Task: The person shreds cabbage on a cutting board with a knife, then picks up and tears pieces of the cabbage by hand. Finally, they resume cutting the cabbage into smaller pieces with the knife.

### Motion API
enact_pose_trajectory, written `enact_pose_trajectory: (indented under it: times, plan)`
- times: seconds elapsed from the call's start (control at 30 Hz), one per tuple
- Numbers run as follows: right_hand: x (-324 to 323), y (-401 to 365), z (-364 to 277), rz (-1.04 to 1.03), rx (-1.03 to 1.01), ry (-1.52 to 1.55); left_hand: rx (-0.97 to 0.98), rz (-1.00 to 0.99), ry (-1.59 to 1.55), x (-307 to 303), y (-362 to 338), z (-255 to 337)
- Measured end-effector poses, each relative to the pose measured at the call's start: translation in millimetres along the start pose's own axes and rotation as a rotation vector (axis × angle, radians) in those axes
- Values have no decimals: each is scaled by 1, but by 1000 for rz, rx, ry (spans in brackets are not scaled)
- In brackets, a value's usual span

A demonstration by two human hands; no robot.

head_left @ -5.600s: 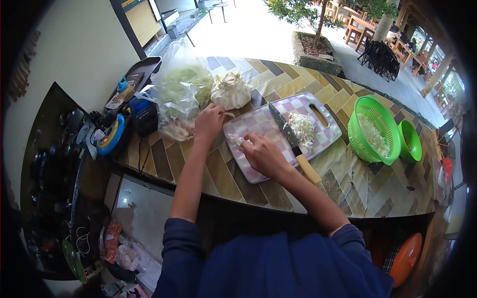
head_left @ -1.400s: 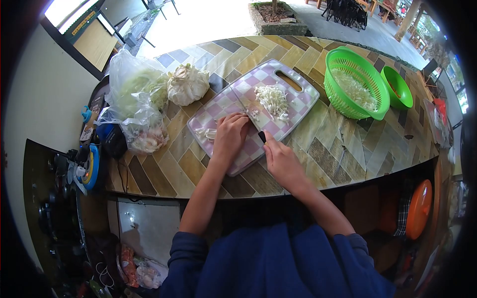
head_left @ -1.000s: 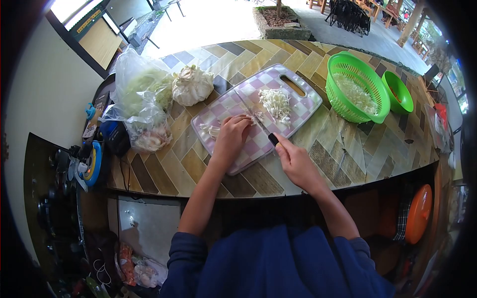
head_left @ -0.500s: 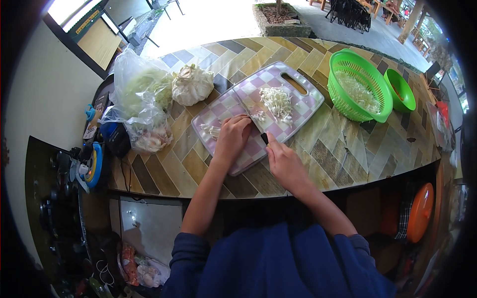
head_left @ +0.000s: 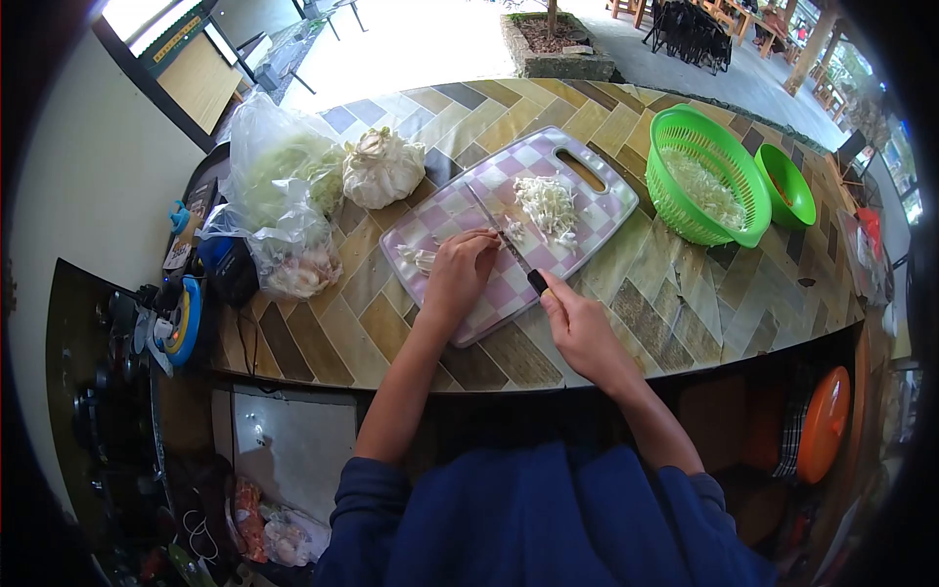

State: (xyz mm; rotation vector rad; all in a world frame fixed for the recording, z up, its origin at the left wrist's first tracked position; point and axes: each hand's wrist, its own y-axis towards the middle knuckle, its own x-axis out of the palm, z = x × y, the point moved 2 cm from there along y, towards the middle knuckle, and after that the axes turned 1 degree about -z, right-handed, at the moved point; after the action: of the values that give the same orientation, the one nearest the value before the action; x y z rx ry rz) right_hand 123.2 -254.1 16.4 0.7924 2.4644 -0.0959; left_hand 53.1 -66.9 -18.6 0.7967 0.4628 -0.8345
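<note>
A purple-and-white checked cutting board (head_left: 587, 224) lies aslant on the table. My right hand (head_left: 584, 328) is closed around the black handle of a knife (head_left: 518, 258), whose blade points up and left over the board. Beside the blade, my left hand (head_left: 463, 268) has its fingers bent together over the board, pressing on pale pieces mostly hidden under the fingertips. Right of the blade sits a pile of finely cut white vegetable (head_left: 546, 206). A few white strips (head_left: 416, 258) lie left of my left hand.
At the left are a plastic bag of greens (head_left: 284, 181) and a white vegetable head (head_left: 382, 168). A green colander (head_left: 706, 186) with white shreds and a smaller green bowl (head_left: 786, 191) stand at the right. The table's front edge curves below the board.
My right hand has moved slightly right and down with the knife, and more of the handle and blade shows. My left hand has hardly moved.
</note>
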Motion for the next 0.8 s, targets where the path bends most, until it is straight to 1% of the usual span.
enact_pose_trajectory:
  times: [0.03,0.13,0.33,0.43,0.53,0.63,0.73,0.8]
  plan:
    - [1,-1,-2,2,-12,-9,-3,-4,6,0,0,1]
    - [2,-2,-8,-52,48,-46,-3,6,31,1,-1,2]
    - [30,0,10,51,-37,-174,-18,-24,48,1,0,0]
    - [35,8,11,82,-71,-187,26,-11,67,1,0,0]
    - [26,22,10,25,25,-144,63,-45,99,0,2,1]
    - [11,26,15,47,13,-34,94,-89,101,-2,6,-1]
    - [1,19,12,36,75,17,95,-82,110,-3,8,-6]
    - [3,14,19,114,-81,38,93,-113,218,-5,6,-5]
